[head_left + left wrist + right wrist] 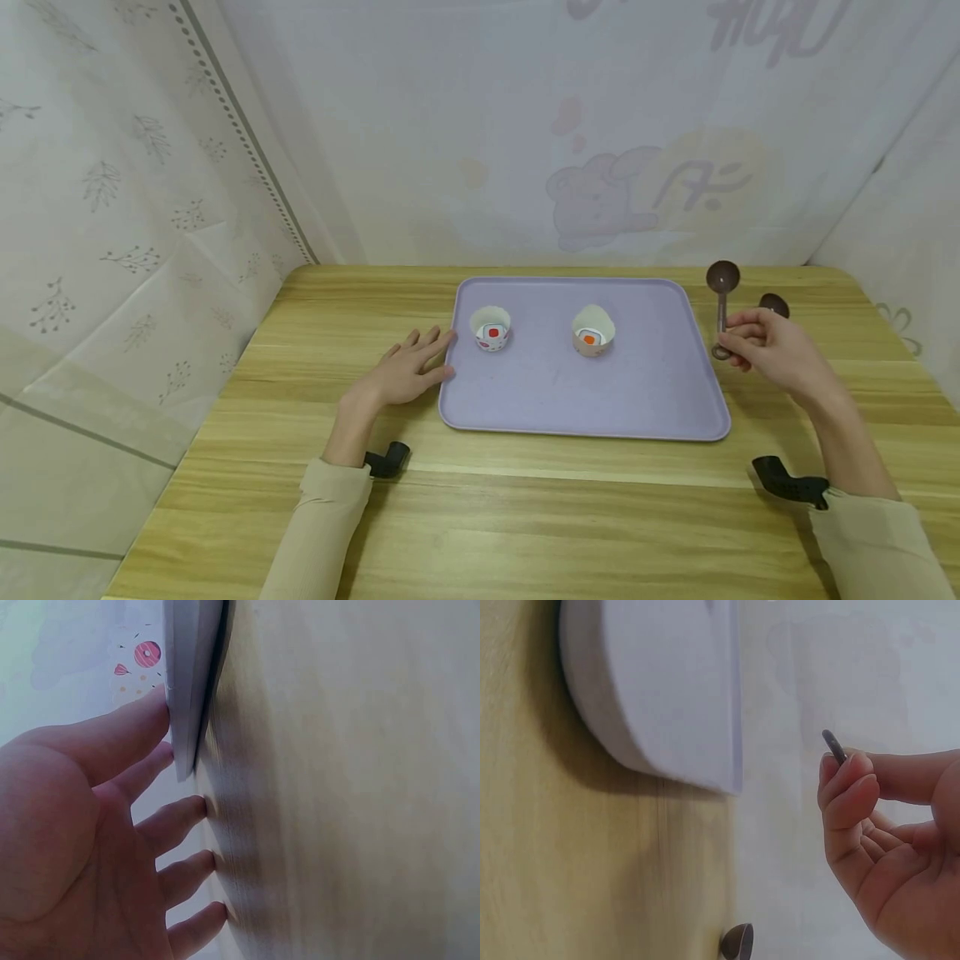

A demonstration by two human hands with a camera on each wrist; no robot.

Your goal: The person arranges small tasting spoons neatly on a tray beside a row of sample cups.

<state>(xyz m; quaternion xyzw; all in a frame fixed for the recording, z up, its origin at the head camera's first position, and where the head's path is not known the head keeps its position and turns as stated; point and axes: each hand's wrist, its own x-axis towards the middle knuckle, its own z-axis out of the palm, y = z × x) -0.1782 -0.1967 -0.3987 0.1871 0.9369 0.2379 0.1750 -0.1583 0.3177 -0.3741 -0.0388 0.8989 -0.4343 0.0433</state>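
Note:
In the head view my right hand (776, 350) pinches the handle of a brown measuring spoon (723, 279), held up beside the tray's right edge with its bowl pointing away. A second brown measuring spoon (774, 305) lies on the table just behind that hand, its handle hidden. My left hand (405, 367) rests with spread fingers at the left edge of the lilac tray (525, 400); thumb and index finger touch the rim, the other fingertips the table. On the tray stand a paper cup with a red mark inside (492, 332) and a paper cup with an orange mark inside (592, 333).
The wooden table (480, 517) reaches to a pale printed curtain (480, 167) at the back, with more curtain at both sides. A black wrist mount (388, 460) juts from the left sleeve and another black mount (787, 482) from the right.

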